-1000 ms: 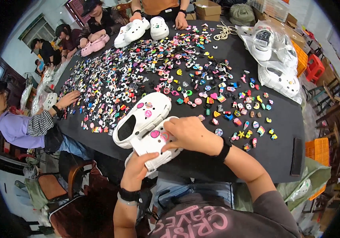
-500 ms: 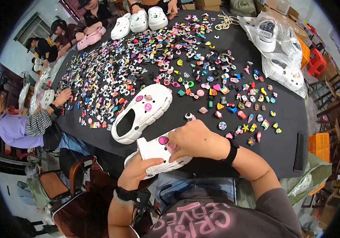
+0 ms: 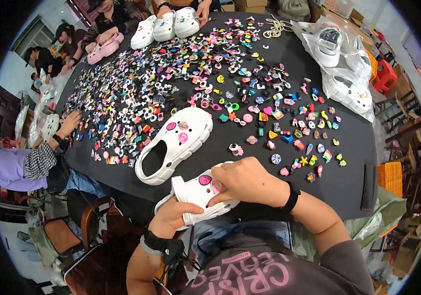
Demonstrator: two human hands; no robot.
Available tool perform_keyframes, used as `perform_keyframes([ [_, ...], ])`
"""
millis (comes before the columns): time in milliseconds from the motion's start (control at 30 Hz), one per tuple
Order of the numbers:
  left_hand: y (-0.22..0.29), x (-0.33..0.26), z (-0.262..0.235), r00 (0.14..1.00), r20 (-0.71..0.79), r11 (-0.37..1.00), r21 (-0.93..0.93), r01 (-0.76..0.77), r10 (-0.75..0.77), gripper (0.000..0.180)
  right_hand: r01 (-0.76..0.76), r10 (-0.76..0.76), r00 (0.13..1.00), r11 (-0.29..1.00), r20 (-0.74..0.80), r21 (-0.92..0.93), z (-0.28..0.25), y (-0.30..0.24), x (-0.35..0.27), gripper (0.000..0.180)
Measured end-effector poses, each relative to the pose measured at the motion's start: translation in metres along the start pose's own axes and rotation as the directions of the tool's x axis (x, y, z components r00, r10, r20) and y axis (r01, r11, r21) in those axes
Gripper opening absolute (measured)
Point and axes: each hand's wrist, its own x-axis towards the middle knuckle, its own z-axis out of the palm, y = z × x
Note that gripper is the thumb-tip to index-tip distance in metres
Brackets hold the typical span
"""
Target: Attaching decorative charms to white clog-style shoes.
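Observation:
A white clog (image 3: 198, 196) is held over the table's near edge, toe pointing right. My left hand (image 3: 173, 214) grips it at the heel end, thumb lying along its side. My right hand (image 3: 252, 182) is closed over the toe, thumb and bent fingers pressed to the upper; a small charm under the fingertips cannot be ruled out. Beside those fingers sit a round pink charm (image 3: 204, 180) and a pink-and-orange charm (image 3: 217, 187). Just beyond lies the matching white clog (image 3: 178, 142), bearing a pink charm (image 3: 171, 126), a planet-like charm (image 3: 183, 125) and another pink one (image 3: 183, 137).
Colourful shoe charms (image 3: 136, 98) cover much of the black table (image 3: 348, 196). Bagged white clogs (image 3: 345, 91) lie at the far right, near a coil of cord (image 3: 277, 28). At left, a co-worker's hand (image 3: 70, 123) reaches into the charms; others handle clogs at the far side.
The held clog has shifted slightly down and right with both my hands. My right fingers have drawn back a little, baring more of the pink-and-orange charm. The co-worker's hand at left has moved left.

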Motion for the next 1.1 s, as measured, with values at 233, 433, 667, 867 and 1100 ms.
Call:
perform_keyframes([
  [233,-0.004,0.002,-0.006,0.998,0.050,1.000,-0.017,0.024,-0.023,0.073,0.134,-0.138,0.986,0.990,-0.091,-0.041,0.006,0.007,0.000,0.044],
  [433,-0.004,0.005,-0.007,1.000,0.012,1.000,0.022,0.017,-0.017,0.068,0.117,-0.136,0.971,0.987,-0.195,-0.108,0.017,0.006,-0.004,0.025],
  [667,-0.005,0.000,-0.008,0.998,-0.055,0.999,0.019,-0.041,0.042,0.070,0.081,-0.123,0.894,0.990,-0.431,-0.115,0.036,0.001,-0.006,0.024],
  [867,-0.003,0.002,0.001,0.997,-0.053,0.997,0.056,-0.046,0.049,0.069,0.057,-0.083,0.916,0.995,-0.392,-0.076,0.033,0.003,-0.010,0.023],
  [1100,-0.004,0.002,-0.008,0.997,-0.066,0.995,0.095,-0.037,0.043,0.068,0.055,-0.020,0.969,0.990,-0.248,0.133,0.022,0.015,-0.008,0.022],
])
